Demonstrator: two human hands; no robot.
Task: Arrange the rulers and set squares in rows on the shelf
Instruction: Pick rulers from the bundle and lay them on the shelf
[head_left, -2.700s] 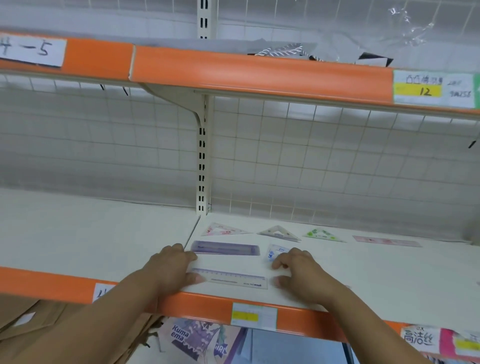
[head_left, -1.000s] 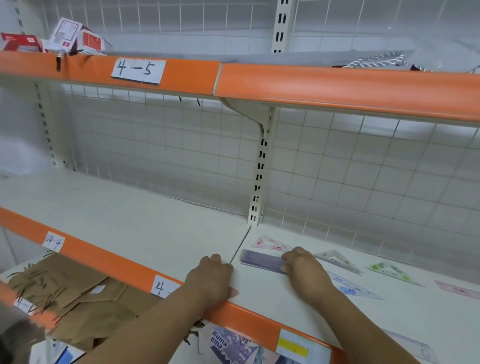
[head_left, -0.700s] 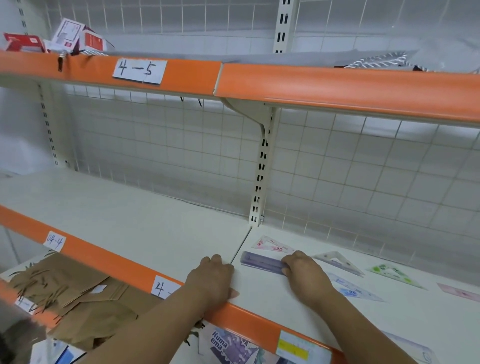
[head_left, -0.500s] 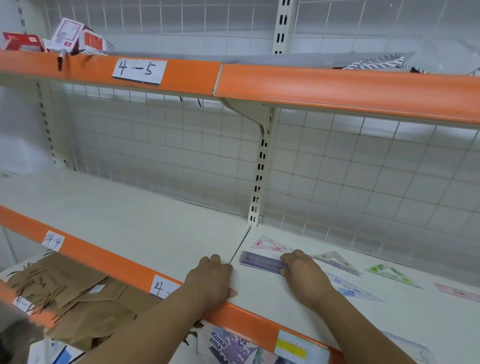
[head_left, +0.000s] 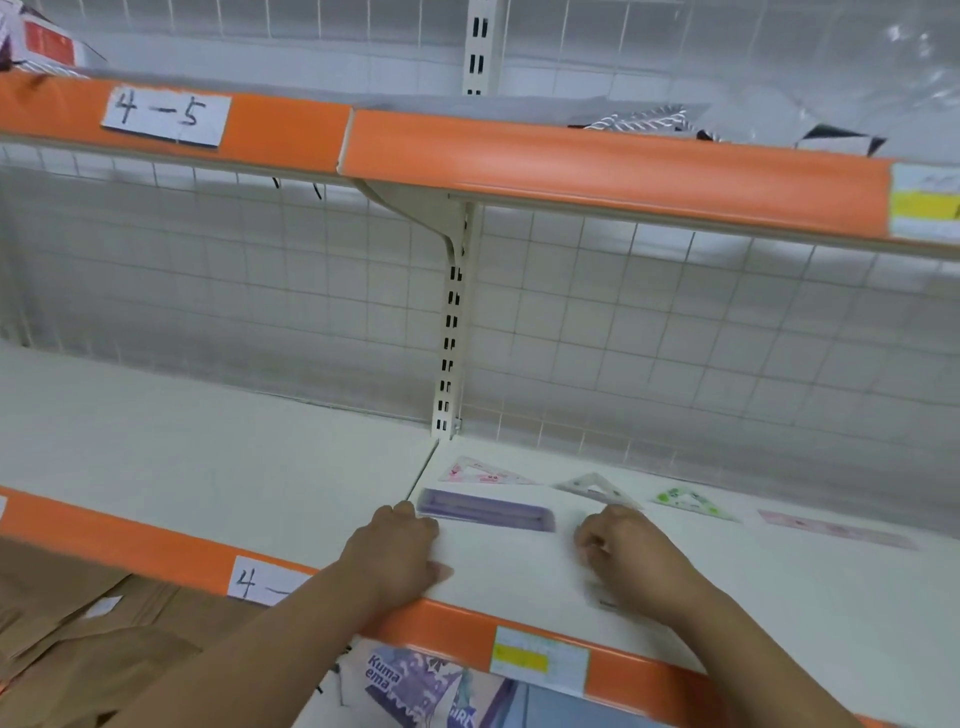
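Purple ruler lies on the shelf. The left hand rests loosely by its left end; the right hand is curled, its hold unclear.

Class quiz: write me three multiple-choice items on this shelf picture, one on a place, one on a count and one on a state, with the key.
1. Where does the purple ruler lie?
A. on the floor
B. just in front of the pink set square
C. inside a box

2. How many set squares show in the back row?
A. one
B. three
C. six

3. How does the purple ruler rest?
A. flat on the shelf
B. upright against the mesh
C. lifted in the air

Key:
1 B: it lies just nearer the front edge than the pink set square.
2 B: the pink one, the clear set square and the green set square show.
3 A: its whole length lies on the board.
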